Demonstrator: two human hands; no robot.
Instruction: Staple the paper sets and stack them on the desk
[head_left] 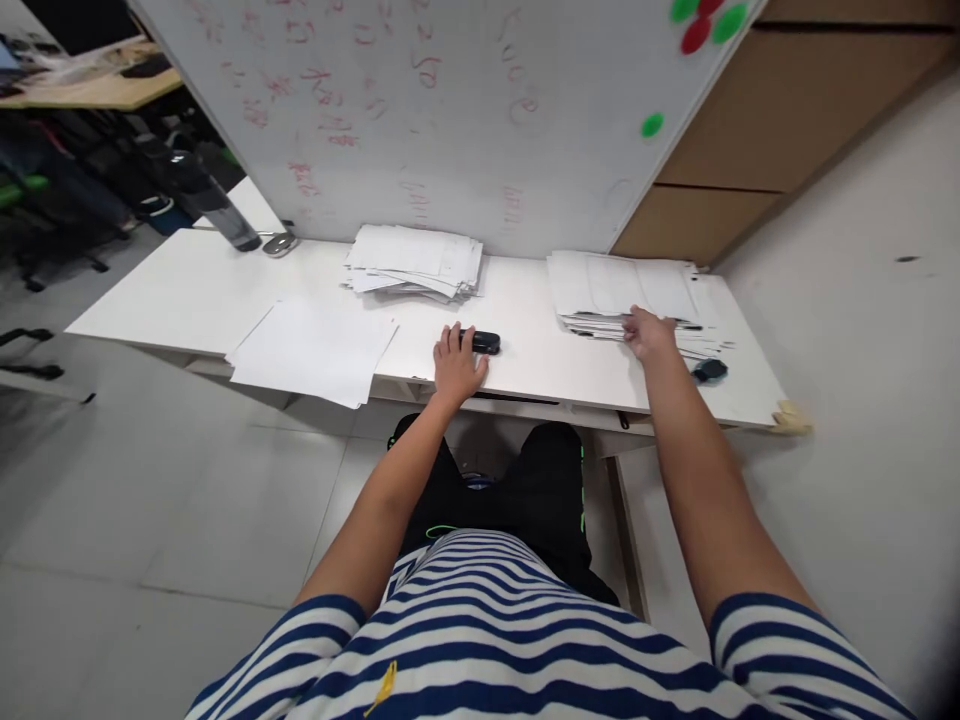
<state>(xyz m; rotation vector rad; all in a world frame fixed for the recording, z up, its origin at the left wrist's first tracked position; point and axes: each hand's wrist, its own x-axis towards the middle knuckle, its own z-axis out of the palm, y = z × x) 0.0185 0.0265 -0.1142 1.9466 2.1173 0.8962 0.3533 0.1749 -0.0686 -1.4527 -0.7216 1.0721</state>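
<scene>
My left hand [458, 366] rests on the table with its fingers laid over a black stapler [486, 343], whose left end they hide. To the right, my right hand [649, 331] is at the front edge of a stack of papers [622, 283], its fingers closed on the sheets there; how many sheets they hold is hidden. A second stack of papers [416, 255] lies behind my left hand. Several loose white sheets [311, 345] lie to the left and stick out past the table's front edge.
A whiteboard [450, 120] with red writing stands behind the white table [165, 290]. A dark bottle [214, 205] and a metal ladle [280, 243] are at the back left. Near my right forearm lies a small dark object [709, 371]. Cardboard boxes [720, 120] stand at the right.
</scene>
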